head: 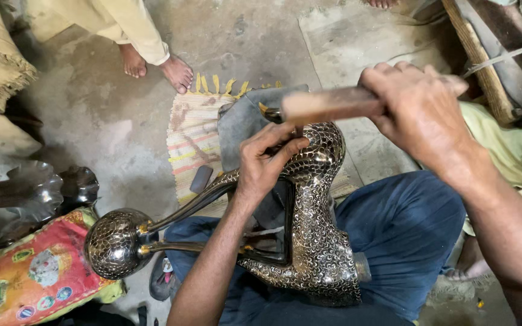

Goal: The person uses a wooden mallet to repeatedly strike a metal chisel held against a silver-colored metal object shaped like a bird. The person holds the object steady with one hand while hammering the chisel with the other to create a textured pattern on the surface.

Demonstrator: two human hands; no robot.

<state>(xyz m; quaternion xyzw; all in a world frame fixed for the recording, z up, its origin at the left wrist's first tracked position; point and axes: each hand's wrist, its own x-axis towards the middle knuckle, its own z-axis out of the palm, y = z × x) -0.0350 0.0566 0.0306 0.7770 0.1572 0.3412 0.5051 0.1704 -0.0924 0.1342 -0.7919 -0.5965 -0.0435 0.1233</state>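
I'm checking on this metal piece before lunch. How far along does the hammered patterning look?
Looks done: dense scale-like dimples cover the body of the metal vessel and its round ball end. In hand: the left hand pinches a small tool against the top, and the right hand grips a wooden mallet above it. Seemingly left: the thin curved arms appear smooth.

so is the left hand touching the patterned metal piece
Touching. The head view shows the left hand with its fingers pressed on the top of the patterned metal piece, no gap between them.
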